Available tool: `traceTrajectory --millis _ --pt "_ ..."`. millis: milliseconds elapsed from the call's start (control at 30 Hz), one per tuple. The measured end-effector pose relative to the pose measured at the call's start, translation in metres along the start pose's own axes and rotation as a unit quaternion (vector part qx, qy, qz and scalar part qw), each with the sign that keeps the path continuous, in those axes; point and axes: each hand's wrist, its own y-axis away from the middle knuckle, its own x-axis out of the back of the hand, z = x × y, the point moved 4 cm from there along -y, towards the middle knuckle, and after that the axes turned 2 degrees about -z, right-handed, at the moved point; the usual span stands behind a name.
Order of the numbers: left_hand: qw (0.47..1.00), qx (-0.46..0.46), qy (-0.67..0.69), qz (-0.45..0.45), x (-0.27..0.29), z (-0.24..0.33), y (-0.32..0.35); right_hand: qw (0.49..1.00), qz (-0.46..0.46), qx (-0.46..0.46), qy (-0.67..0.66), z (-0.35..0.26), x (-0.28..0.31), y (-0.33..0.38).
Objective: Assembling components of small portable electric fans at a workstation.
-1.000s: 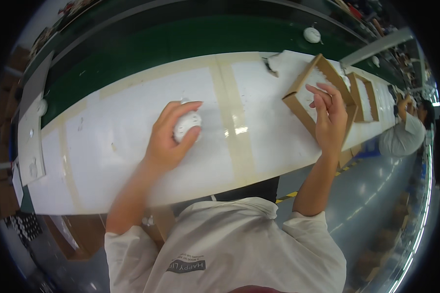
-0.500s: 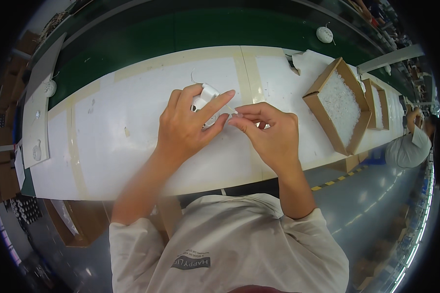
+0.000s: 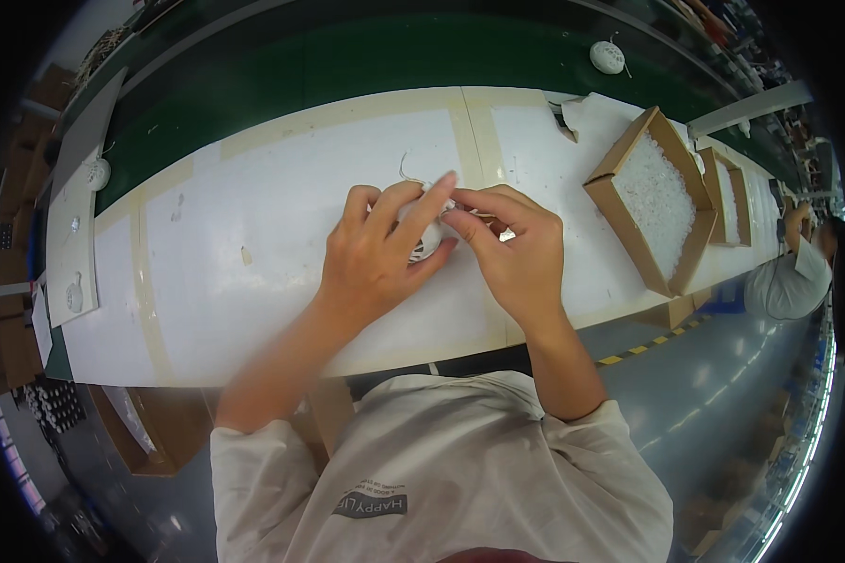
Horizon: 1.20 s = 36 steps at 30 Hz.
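My left hand (image 3: 371,249) is wrapped over a small round white device with slotted vents (image 3: 428,244), its thumb and fingers on either side. Much of the device is hidden under those fingers. A thin wire (image 3: 404,166) sticks out from its far side. Against the device's right side, my right hand (image 3: 524,251) pinches with thumb and forefinger. Whatever sits in that pinch is too small and too covered to name. Both hands are just above the white-covered table (image 3: 253,310).
To the right stands a cardboard box (image 3: 603,188) of small clear pieces (image 3: 657,202), with a second box (image 3: 744,216) beyond it. A green belt (image 3: 394,52) along the far side carries a round white unit (image 3: 606,58). More units (image 3: 97,174) are at left. A person (image 3: 789,281) is far right.
My left hand has shifted right with the device, bringing it against my right hand's fingertips. The unit on the belt has moved slightly left and away.
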Motion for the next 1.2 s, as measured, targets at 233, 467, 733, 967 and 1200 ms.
traceTrajectory --millis 233,467,733,967,1200 --pt "1.000 -0.006 0.023 -0.009 -0.002 -0.001 0.000 0.953 0.003 -0.144 -0.267 0.011 -0.001 0.000" --pt "0.994 0.000 0.108 0.021 0.000 0.002 0.004 0.965 0.003 -0.013 -0.262 0.013 -0.007 0.010" --pt "0.964 0.099 0.228 -0.093 0.005 0.004 0.006 0.989 -0.044 0.091 -0.109 0.013 0.009 0.004" --pt "0.910 0.164 0.328 -0.192 0.003 0.006 0.006 0.900 -0.097 0.374 0.200 -0.013 0.018 -0.009" --pt "0.945 0.147 0.194 -0.217 -0.007 0.011 0.002 0.950 -0.094 0.232 0.185 0.006 0.010 -0.009"
